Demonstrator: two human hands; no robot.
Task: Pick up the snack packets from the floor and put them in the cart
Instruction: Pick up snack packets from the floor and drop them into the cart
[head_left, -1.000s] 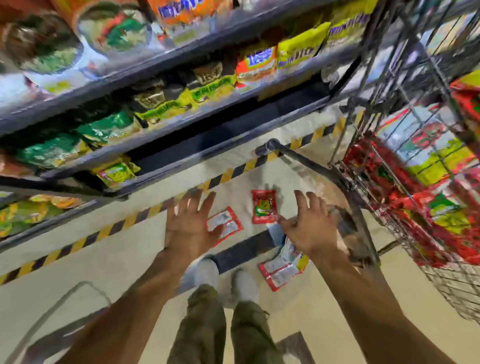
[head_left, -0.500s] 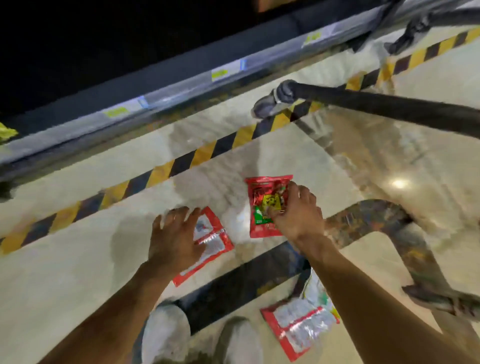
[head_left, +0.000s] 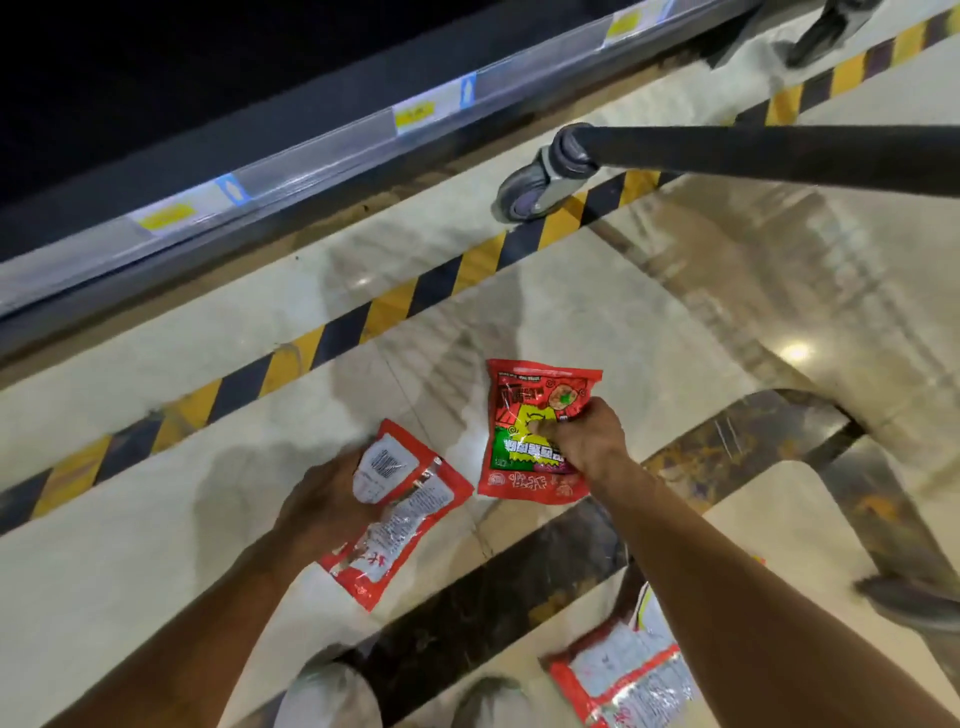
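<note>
Two pale shoes (head_left: 327, 696) sit at the near edge of view, by a dark floor band (head_left: 493, 592). Just R of them a 3rd pkt (head_left: 618, 675) lies on the floor (head_left: 130, 571), white back panel up. It's partly hidden by the R forearm and cut by the frame edge, so can't tell its long axis. Further out, L hand (head_left: 332, 499) grips the back-up pkt (head_left: 415, 504), fingers curled round its L long edge. Barcode panel is at the far end, and the long axis slants from near-L to far-R. R hand (head_left: 587, 441) is beside it, fingers bunched and pinching the face-up pkt (head_left: 535, 415) at mid R side. That one shows red/yellow/green print, and its long axis runs approx straight away from the person, far end tipped slightly R. The 2 pkts' near corners almost touch. Both are low at floor level; can't tell if either is clear of the tiles. Beyond them a black/yellow hazard stripe (head_left: 415, 296) crosses the floor diagonally, rising to the R. Cart wheel (head_left: 524, 195) stands on that stripe, w/ the cart (head_left: 779, 156) showing only as a black bar running R out of view. Farthest is the shelf base rail (head_left: 311, 171) w/ yellow price labels, dark above it.
</note>
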